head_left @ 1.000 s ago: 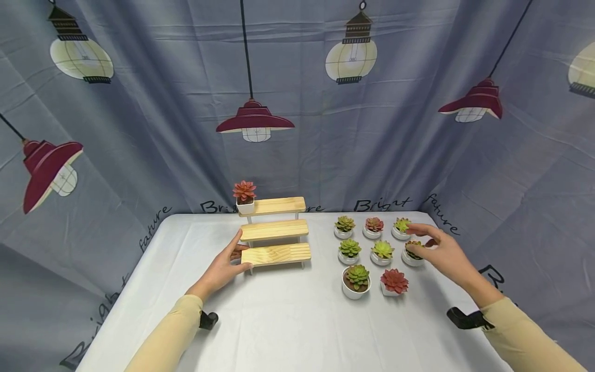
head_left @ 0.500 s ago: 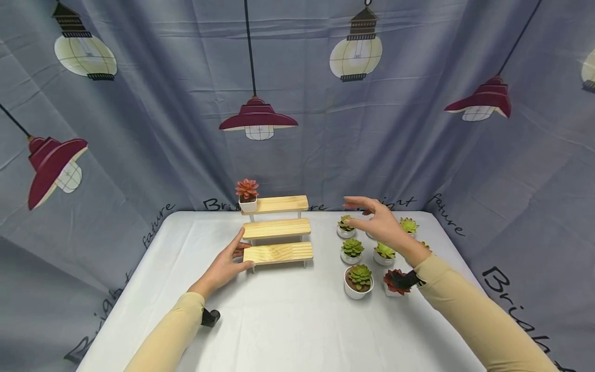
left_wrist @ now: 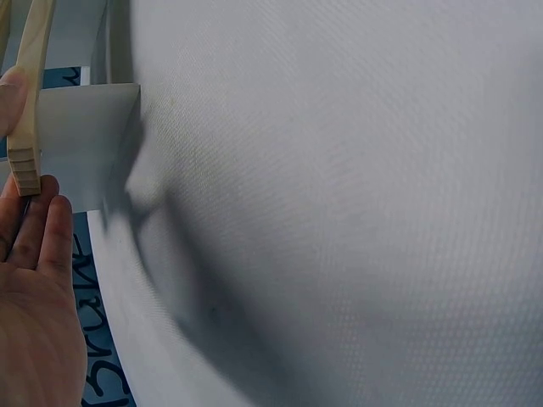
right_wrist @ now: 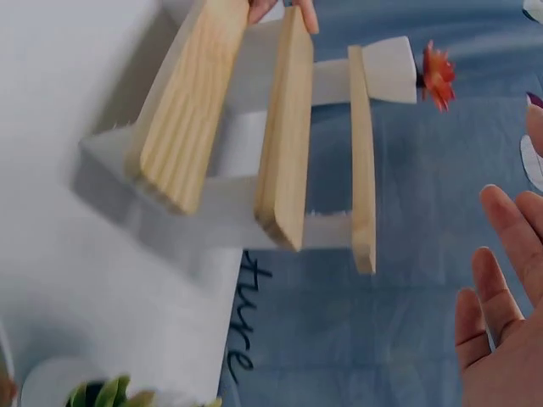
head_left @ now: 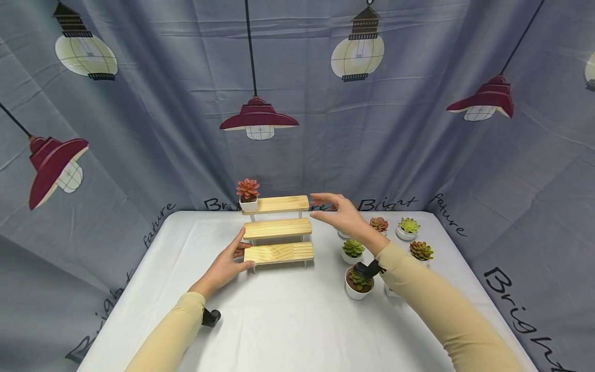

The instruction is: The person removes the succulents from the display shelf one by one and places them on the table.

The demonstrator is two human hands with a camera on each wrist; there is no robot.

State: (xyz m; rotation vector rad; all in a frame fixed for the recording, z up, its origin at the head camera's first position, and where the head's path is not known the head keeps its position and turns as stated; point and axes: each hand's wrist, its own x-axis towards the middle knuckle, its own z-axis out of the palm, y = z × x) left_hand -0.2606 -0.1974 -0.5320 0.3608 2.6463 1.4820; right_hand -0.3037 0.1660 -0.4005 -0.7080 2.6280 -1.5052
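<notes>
A three-step display stand (head_left: 279, 253) with pale wooden boards and white supports stands near the back of the white table. My left hand (head_left: 225, 268) grips the left end of its lowest board, thumb in front and fingers behind; the left wrist view shows the thumb (left_wrist: 10, 100) against the wood. On the left end of the top board sits a red succulent (head_left: 248, 188) in a white square pot. Held in the air by the right end of the top board is my right hand (head_left: 344, 216), thumb and fingers spread apart with nothing between them.
Several small potted succulents stand at the table's right side, partly hidden by my right arm. Among them are a green one (head_left: 353, 248), a reddish one (head_left: 378, 224) and a yellow-green one (head_left: 409, 226). A grey-blue curtain (head_left: 297, 165) hangs behind the table.
My right hand has moved left from over the right-hand succulents to the right end of the stand's top board. The left hand has stayed on the stand.
</notes>
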